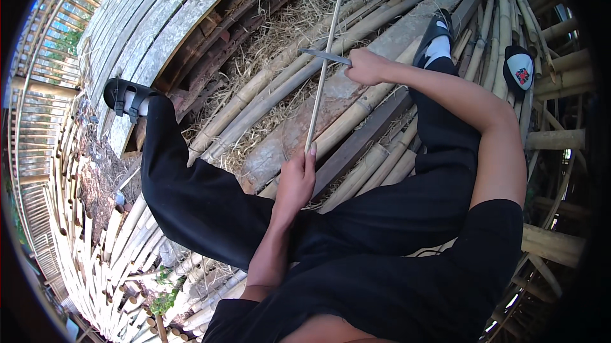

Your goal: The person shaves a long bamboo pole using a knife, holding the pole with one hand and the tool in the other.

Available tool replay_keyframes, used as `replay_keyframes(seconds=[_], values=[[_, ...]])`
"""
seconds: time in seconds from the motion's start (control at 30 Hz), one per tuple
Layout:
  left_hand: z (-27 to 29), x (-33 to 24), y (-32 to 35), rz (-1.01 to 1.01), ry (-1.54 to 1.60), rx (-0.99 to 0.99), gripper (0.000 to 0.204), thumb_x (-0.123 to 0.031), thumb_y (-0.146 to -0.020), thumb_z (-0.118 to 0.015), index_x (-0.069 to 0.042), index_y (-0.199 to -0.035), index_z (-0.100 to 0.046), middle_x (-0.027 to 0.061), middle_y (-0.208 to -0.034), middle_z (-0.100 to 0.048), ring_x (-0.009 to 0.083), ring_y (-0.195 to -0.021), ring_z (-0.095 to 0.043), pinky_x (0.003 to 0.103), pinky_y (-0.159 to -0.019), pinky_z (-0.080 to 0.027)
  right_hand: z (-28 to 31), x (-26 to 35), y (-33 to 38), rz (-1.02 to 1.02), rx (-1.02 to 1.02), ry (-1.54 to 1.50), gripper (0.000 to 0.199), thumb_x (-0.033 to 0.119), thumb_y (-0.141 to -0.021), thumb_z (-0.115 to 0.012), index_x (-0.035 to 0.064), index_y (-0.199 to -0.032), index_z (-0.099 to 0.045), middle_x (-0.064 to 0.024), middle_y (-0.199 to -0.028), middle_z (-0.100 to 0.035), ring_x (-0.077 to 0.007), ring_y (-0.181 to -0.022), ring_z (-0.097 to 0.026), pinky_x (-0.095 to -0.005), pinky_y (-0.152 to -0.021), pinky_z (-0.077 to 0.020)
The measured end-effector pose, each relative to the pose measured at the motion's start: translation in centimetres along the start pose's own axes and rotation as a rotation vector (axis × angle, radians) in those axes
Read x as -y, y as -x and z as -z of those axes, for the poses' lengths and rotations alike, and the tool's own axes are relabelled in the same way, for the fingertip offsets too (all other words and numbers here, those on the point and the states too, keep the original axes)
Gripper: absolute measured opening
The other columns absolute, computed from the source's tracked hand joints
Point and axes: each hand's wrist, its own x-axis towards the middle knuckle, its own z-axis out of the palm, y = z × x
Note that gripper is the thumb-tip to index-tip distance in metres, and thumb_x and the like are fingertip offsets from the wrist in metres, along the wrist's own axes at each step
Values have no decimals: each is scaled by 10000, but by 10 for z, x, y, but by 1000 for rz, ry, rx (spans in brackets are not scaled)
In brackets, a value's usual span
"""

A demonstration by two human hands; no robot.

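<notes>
A long, thin bamboo strip [320,91] runs from my lap up past the top of the view. Its near end is pinched between the thumb and fingers of my left hand [296,180]. Farther out, my right hand [367,67] is closed round the handle of a knife [323,55]. The blade points left and crosses the strip, at or very near its surface; I cannot tell how deep it bites, if at all. The handle is mostly hidden in my fist.
Bamboo poles [280,91] and a flat plank [299,129] lie under and between my legs, amid curly shavings [267,31]. Weathered boards [137,31] stand at the upper left. Cut poles [95,247] pile up at lower left. A loose sandal [519,69] lies at right.
</notes>
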Motion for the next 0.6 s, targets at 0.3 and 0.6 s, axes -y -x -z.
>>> replay_keyframes(seconds=[0.3, 0.6], values=[[-1, -6, 0, -6, -56, -32, 393, -276, -972, -460, 69, -791, -510, 239, -539, -448, 293, -447, -395, 422, -479, -349, 92, -53, -83, -201, -258, 159, 376, 247, -744, -526, -49, -931, -664, -265, -965, -640, -389, -878, -642, -430, -787, -518], [2, -4, 0, 20, -50, 0, 419, -312, -974, -462, 36, -742, -478, 104, -513, -405, 148, -492, -337, 354, -460, -314, 15, 11, 2, -56, 34, 19, 321, 183, -707, -530, -98, -824, -634, -299, -834, -625, -411, -827, -632, -460, -750, -495]])
